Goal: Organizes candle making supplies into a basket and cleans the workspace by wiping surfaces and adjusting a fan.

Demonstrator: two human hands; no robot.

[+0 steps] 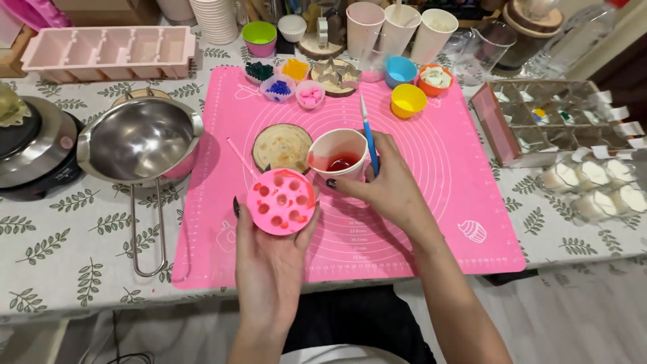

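While the round pink mould (282, 201) is cupped by the left hand (269, 253) | paper cup (340, 154) and blue brush (368, 135) clamped in the right hand (387, 182) | filling step judged; steady pour needed next.

The round pink mould (281, 201) is a shallow silicone disc with a ring of small wells, several holding red liquid. It is held tilted, face up, just above the pink mat's (431, 222) near left part. The white cup (339, 153) touches the mould's upper right edge, leaning toward it, with red liquid pooled inside. The blue stick (367, 135) stands nearly upright against the cup's right side, its pale tip pointing away over the mat.
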